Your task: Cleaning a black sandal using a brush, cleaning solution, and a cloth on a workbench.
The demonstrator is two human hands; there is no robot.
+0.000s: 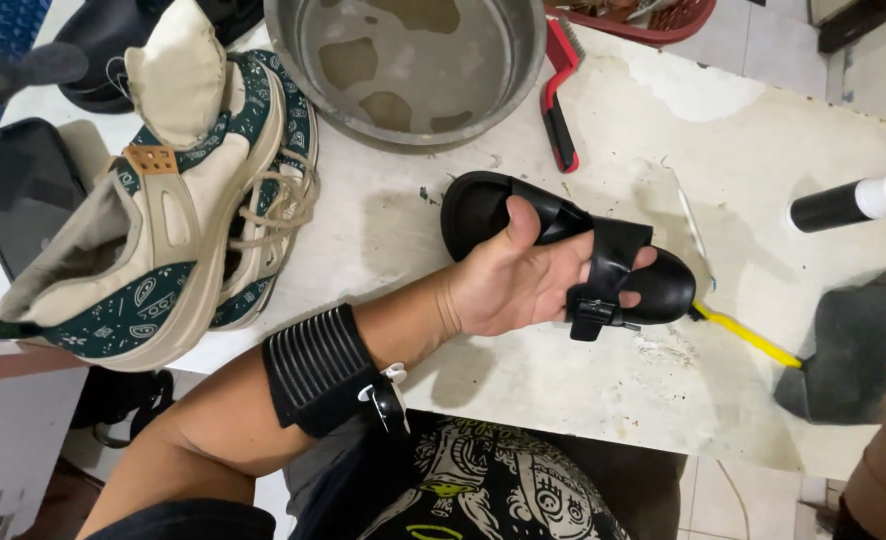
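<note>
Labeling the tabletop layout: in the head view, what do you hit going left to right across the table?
Dark phone → beige and green sneakers → left hand holding a black sandal → yellow-handled tool → grey cloth. The right hand is at the frame edge, barely visible.

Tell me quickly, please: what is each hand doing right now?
Left hand: closed on the small black strapped rubber sandal, fingers pushed under its strap.
Right hand: only a wrist edge shows at the frame's right side; its state cannot be told.
</note>
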